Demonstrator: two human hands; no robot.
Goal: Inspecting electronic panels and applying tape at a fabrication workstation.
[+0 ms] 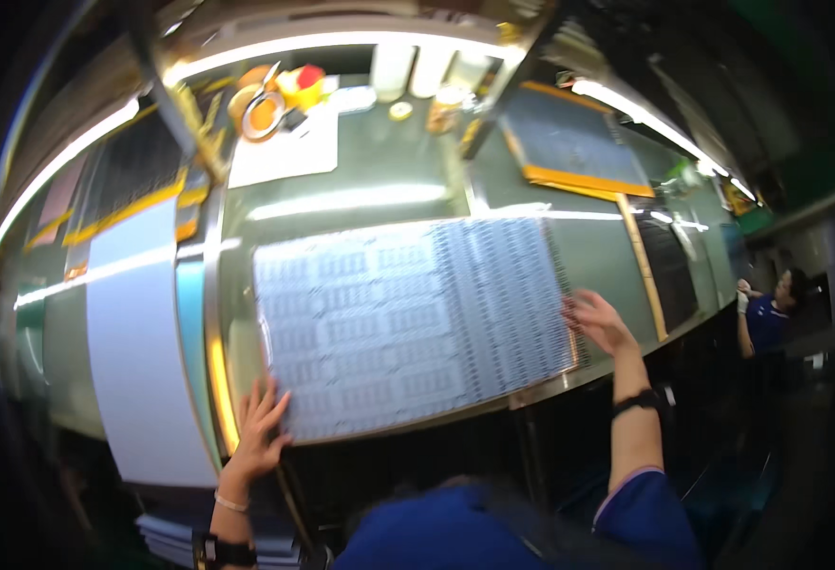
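Observation:
A large, flat, bluish-white panel (370, 328) covered in rows of small dark marks lies on the green-grey glossy table (360, 201). Its right part carries a denser pattern of marks, and its edges look coppery in places. At the panel's lower left corner is my left hand (262, 432), fingers spread along the edge. Beside the right edge, my right hand (603, 323) has its fingers stretched toward the panel, the tips at or just over the border; whether they touch cannot be made out. Neither hand grips anything.
Left stand a tall white board (142, 351) and dark sheets with yellow edging (128, 180). Tape rolls (264, 116), white paper (294, 152) and white bottles (394, 71) sit at the back. A dark orange-edged panel (579, 142) lies back right. Another person (774, 309) is far right.

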